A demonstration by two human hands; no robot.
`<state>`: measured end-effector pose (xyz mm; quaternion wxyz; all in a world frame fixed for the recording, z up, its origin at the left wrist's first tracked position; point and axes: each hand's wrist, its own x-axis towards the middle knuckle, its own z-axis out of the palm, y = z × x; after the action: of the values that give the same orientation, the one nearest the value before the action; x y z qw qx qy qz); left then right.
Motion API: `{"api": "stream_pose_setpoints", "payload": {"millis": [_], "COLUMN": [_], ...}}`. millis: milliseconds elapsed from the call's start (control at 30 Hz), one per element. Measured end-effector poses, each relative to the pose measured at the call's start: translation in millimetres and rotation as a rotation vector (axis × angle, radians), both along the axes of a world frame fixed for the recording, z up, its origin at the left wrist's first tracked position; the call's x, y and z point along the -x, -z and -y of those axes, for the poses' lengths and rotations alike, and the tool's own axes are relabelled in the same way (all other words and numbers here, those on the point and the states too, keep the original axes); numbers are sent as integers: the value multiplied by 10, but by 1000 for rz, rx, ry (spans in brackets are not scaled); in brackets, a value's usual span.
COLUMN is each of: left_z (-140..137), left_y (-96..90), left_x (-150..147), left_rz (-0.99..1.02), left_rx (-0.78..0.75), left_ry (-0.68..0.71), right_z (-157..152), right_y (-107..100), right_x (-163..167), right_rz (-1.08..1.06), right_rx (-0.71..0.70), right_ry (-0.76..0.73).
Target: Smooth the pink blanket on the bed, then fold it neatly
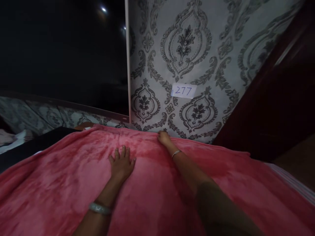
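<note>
A pink and red plush blanket (pixel 147 183) lies spread out in front of me, reaching almost to the wall. My left hand (pixel 121 164) presses on it palm down, fingers spread, with a pale bangle at the wrist. Farther forward, my right hand (pixel 164 138) is at the blanket's far edge, beside the wallpaper. Its fingers are curled in on that edge and their tips are partly hidden. A thin metal bracelet circles the right wrist.
A large dark television (pixel 64 55) stands at the back left. Patterned wallpaper (pixel 157 72) carries a paper label (pixel 184 90) reading 277. Dark red furniture (pixel 278 88) rises on the right. Striped cloth (pixel 292 180) shows beneath the blanket's right edge.
</note>
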<state>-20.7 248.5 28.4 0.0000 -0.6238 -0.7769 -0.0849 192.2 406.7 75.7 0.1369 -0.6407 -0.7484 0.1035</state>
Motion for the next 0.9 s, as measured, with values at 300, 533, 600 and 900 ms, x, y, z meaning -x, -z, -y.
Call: {"api": "stream_pose_setpoints", "payload": {"millis": [300,533,600,900], "left_z": [55,66,72,53], "left_y": [-39,-102,-129,-222], "left_x": [-10,-37,-60,-103], "left_rz": [32,23,10,-70], "left_rx": [54,100,102,127], "left_ry": [-8,-32,-43,-66], "right_z": [-55,-85,-52,393], "right_y": [64,34,42,209], "right_x": [31,-48,-45,-203], "right_rz": [63,69,71,95], "right_rx": [-45,-101,-100,61], "right_ry": [97,85,41,-116]}}
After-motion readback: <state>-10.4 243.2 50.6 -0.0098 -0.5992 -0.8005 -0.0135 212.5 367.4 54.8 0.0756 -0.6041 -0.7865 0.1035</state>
